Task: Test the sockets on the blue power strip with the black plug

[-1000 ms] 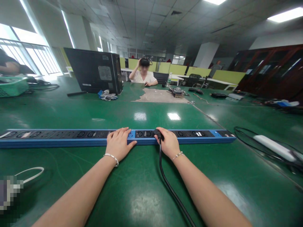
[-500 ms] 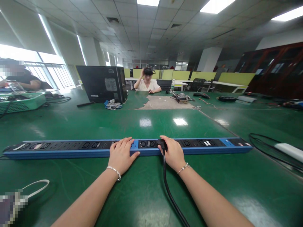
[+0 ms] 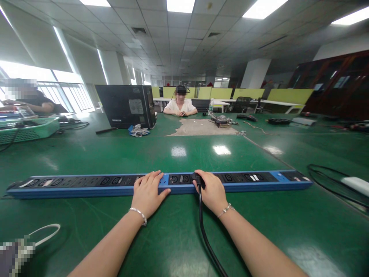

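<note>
A long blue power strip with a black socket face lies across the green table. My left hand holds it near the middle, fingers over the top and far edge, thumb along the near side. Just right of there, my right hand grips a black plug between thumb and fingers. The plug sits at the strip's socket face; my fingers partly hide it, so I cannot tell how deep it is in. Its thick black cord runs down toward me.
Beyond the strip stand a black computer case, gloves and a green basket. One person sits opposite, another at far left. Black cables and a white bar lie at right.
The view has tilted slightly, so everything sits a little lower. The person opposite has lowered a raised hand to the table. My hands keep their places on the strip and plug.
</note>
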Tool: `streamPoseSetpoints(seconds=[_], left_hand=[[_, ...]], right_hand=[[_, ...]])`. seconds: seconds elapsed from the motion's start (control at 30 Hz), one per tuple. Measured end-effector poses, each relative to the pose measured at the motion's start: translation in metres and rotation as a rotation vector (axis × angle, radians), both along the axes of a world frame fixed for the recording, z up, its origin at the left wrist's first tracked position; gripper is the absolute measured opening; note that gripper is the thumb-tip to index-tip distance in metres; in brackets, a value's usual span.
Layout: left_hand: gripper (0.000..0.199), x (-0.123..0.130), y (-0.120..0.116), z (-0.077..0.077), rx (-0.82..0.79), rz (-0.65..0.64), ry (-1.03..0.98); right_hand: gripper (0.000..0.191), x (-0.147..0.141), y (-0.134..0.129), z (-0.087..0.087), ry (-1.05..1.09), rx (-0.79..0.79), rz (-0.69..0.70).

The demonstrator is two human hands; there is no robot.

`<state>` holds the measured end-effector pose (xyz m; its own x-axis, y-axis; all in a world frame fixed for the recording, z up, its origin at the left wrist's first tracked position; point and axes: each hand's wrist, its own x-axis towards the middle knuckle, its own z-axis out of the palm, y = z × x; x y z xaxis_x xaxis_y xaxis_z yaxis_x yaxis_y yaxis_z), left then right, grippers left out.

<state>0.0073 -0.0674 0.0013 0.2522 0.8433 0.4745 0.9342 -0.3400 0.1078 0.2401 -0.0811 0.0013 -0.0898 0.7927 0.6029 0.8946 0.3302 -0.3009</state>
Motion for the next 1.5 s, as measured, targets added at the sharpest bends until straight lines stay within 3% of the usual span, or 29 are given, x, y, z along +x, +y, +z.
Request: streamPoseSetpoints(seconds=[1.5], left_hand=[[0.047, -0.0014, 0.0010, -0.0017, 0.004, -0.007, -0.012]], right_hand=[[0.030, -0.0001, 0.0007, -0.0049, -0.034, 0.054, -0.015]])
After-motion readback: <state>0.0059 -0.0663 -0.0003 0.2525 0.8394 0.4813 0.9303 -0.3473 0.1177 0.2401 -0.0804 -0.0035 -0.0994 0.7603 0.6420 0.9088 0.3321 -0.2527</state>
